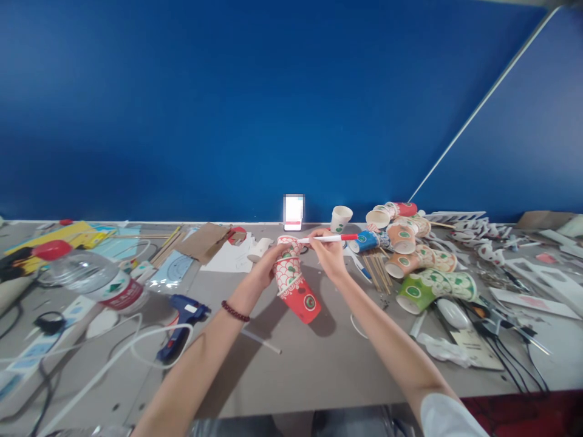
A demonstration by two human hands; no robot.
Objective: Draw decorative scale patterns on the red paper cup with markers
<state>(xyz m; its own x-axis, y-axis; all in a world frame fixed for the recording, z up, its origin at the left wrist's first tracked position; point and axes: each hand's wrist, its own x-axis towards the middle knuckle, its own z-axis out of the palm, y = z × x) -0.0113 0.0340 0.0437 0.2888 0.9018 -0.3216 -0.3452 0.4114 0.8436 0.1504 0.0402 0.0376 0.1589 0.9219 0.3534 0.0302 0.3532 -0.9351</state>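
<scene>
At the desk [291, 376], our left hand [268, 267] clamps the cups [288, 272], apparently steadying them; our right hand [325, 249] grips 1 pen [341, 238].

I'm seeing the bottle [107, 283] resting left of the glue gun [184, 318] on the table [319, 376], the phone [293, 212] standing far centre, and paper cups [416, 294] lying right.

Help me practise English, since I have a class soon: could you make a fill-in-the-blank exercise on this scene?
The left hand holds paper cups, mainly white and ____.
The red end of the marker in the right hand points to the person's ____.
The glue gun is mostly ____.

Missing words: red; right; blue.
</scene>
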